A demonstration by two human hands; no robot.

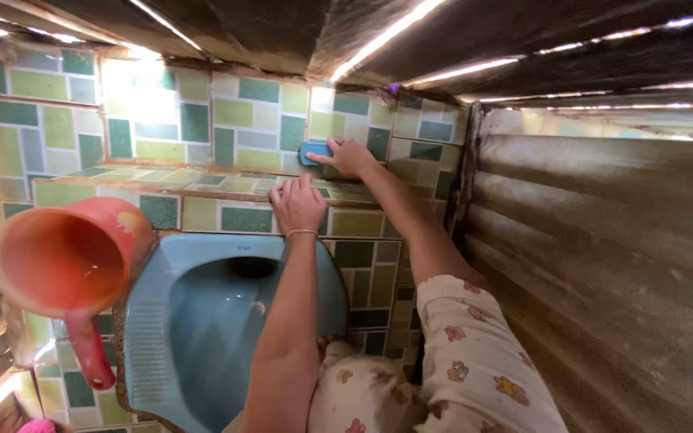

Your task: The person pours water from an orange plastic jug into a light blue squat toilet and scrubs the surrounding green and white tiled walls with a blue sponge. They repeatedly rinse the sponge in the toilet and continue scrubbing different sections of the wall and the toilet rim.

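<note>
The person leans forward over a blue squat toilet (202, 337) set into a floor of green and white tiles, both arms stretched toward the tiled wall (234, 120) ahead. The right hand (349, 156) reaches furthest: it presses a small blue scrubbing pad (312, 152) flat against the wall tiles, just above the tiled ledge (162, 178) that runs along the back. The fingers are curled over the pad's right end, so that only its left part shows; the pad lies with its long side running left to right, level with the ledge.

The left hand (297, 205) sits lower and nearer, palm down on the front edge of the ledge, fingers spread and holding nothing, as though it bears the person's weight. A thin bracelet (301, 233) circles that wrist. So the pad lies up and slightly right of the left hand, and it is the right hand alone that has it.

Off to the left, well apart from both hands, an orange plastic dipper (62, 269) with a long handle hangs or rests tilted by the wall, its mouth turned toward us. A corrugated metal wall (603, 256) closes the right side, and the person's flowered sleeve (475, 361) fills the lower right.
</note>
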